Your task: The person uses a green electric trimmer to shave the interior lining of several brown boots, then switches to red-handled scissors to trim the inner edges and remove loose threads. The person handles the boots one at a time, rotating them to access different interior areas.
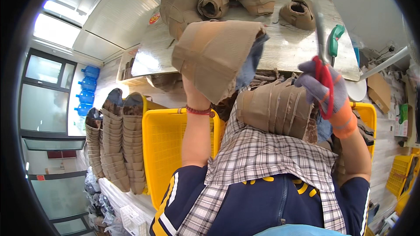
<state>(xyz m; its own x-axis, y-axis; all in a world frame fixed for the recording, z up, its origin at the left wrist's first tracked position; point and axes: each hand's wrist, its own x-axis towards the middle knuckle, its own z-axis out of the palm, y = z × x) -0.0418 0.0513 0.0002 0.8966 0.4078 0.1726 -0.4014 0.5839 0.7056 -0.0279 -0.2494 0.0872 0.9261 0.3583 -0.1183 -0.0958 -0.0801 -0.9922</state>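
And here's the left grip [190, 81], bare and grasping a tan shoe piece [214, 57], lifting it clear of the lap, fingers largely hidden by the cloth, blue lining showing along the edge facing the other side! Over to the right grip [327, 85], in a grey-and-orange glove, clasping red-handled scissors [324, 89], blades pointing up and blurred. Between the two grips, lower down, a nested stack of shoe pieces [275, 109] lies on its side across the checked apron [262, 157]. Beyond both grips stretches the tabletop [284, 48], a heap of shoe pieces [214, 2] ahead of the left grip, a lone shoe piece [297, 15] ahead of the right, and a green-handled tool [336, 39] just past the scissors hand. Below the left grip, a yellow basket [164, 157]; farther left, tall stacks of shoe pieces [114, 140]!
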